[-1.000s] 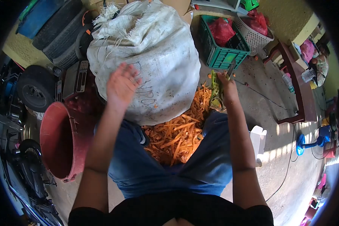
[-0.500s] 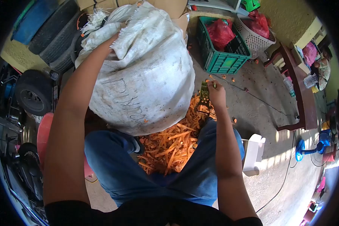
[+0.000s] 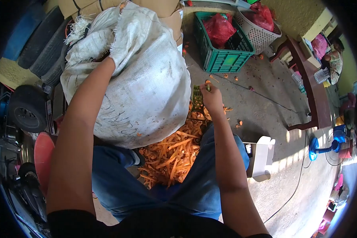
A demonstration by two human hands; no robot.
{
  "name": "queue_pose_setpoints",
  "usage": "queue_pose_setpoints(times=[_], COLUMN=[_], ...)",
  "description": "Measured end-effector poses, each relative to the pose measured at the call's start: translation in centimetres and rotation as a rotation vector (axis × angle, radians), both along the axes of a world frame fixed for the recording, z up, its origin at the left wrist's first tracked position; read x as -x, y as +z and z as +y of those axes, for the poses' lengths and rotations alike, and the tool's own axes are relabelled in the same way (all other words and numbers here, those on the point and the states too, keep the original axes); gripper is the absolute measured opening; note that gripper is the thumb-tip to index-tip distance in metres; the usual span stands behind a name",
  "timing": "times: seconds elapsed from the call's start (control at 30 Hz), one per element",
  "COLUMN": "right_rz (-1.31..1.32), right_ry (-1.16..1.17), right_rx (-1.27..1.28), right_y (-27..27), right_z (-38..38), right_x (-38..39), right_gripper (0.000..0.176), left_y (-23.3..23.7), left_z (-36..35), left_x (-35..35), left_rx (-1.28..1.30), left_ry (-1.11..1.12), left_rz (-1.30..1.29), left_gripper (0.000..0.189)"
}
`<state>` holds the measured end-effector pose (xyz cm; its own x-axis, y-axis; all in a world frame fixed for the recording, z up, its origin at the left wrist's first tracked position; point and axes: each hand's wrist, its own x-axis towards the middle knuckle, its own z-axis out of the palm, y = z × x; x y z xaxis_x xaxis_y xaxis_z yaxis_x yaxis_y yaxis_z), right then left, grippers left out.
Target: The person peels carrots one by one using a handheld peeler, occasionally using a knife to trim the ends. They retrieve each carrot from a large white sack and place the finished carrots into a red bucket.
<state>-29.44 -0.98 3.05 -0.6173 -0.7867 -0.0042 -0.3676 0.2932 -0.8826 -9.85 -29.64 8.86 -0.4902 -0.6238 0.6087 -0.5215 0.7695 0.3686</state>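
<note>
View from above onto a bare grey concrete floor [image 3: 265, 107], sunlit and scattered with small orange scraps, at the foot of a yellow wall [image 3: 305, 16]. The person sits with knees apart in blue jeans [image 3: 123, 186]; a heap of orange carrot peelings [image 3: 170, 154] lies on the floor between the legs. A big white woven sack [image 3: 146, 79] stands just past the left knee and blocks most of the ground behind it. The left arm [image 3: 83, 111] reaches up into the sack's open mouth, so the left hand is hidden inside and I cannot tell what its fingers are doing. The right hand [image 3: 211, 99] hangs low beside the sack, above the far edge of the peelings, its fingers curled tight around a green peeler [image 3: 197, 97]. Beyond it stand a green plastic crate [image 3: 222, 59] and a white basket [image 3: 258, 35], each holding a red bag. At the right are a dark wooden bench [image 3: 313, 91], a blue fan [image 3: 319, 146] and a small white stool [image 3: 261, 156] near the right knee. At the left lie black tyres [image 3: 27, 107] and a red basin [image 3: 43, 154], with cardboard boxes [image 3: 107, 6] behind the sack
</note>
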Motion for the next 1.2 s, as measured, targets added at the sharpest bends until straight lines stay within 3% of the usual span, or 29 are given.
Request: queue_pose_setpoints(times=[0.37, 1.2], right_rz=[-0.027, 0.029], right_ry=[-0.018, 0.086], right_rx=[-0.025, -0.109], right_y=[0.2, 0.2], right_z=[-0.4, -0.5], right_x=[-0.5, -0.4], right_gripper=[0.028, 0.032], left_y=[-1.2, -0.8], left_z=[-0.5, -0.9], left_x=[0.3, -2.0], left_rx=[0.057, -0.055], left_ry=[0.040, 0.055], left_rz=[0.114, 0.083], left_gripper=[0.040, 0.038])
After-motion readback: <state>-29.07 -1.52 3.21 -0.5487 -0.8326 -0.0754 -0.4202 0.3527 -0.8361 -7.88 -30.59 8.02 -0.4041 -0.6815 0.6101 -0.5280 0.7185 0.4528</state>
